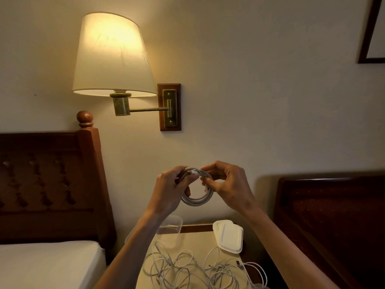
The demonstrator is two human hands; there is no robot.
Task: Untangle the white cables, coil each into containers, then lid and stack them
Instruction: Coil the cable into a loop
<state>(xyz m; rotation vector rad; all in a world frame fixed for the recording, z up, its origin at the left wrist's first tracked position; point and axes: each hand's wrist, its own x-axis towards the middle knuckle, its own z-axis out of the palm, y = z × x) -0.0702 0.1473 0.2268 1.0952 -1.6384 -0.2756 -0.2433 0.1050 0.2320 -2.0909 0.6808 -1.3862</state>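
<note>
Both hands are raised in the lower centre of the frame, in front of the wall, holding one white cable wound into a round coil [198, 189]. The left hand [169, 190] grips the coil's left side, fingers curled round the bundled turns near the top. The right hand [227, 187] pinches the right side of the coil between thumb and fingertips, narrow grip, just beside the left hand's fingers. A plug end lies at the top of the coil between the two hands (its type cannot be told).

Below, at the bottom centre, a light bedside table [200, 240] carries a tangle of loose white cables [187, 270] spread across its near part, some loops running off the right edge. At the table's back right lie white lids [228, 236], stacked one over another and slightly offset (the count is unclear). At the back left stands a clear container [171, 225], partly hidden behind the left forearm; something pale shows inside it, not identifiable.

A lit wall lamp [112, 57] with a cream shade hangs in the upper left, on a brass arm fixed to a wooden plate. A dark wooden headboard [48, 180] and white mattress [48, 263] fill the lower left. A second dark headboard [333, 222] occupies the lower right. A dark picture frame [368, 38] shows at the upper right corner.
</note>
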